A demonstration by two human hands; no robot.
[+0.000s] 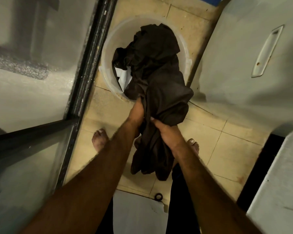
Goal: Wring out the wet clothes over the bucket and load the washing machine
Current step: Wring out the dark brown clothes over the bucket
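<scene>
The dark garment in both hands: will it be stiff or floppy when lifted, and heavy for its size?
Probably floppy: the dark garment sags in folds between left hand, right hand and the bucket. Likely heavy for its size if soaked, as its loose end hangs straight down.

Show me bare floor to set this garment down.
Barest: the tiles between the right foot and the white appliance. Smaller: between the bucket and the left foot. Crowded: inside the bucket, and between the feet, where the dark garment hangs from the left hand and right hand.
</scene>
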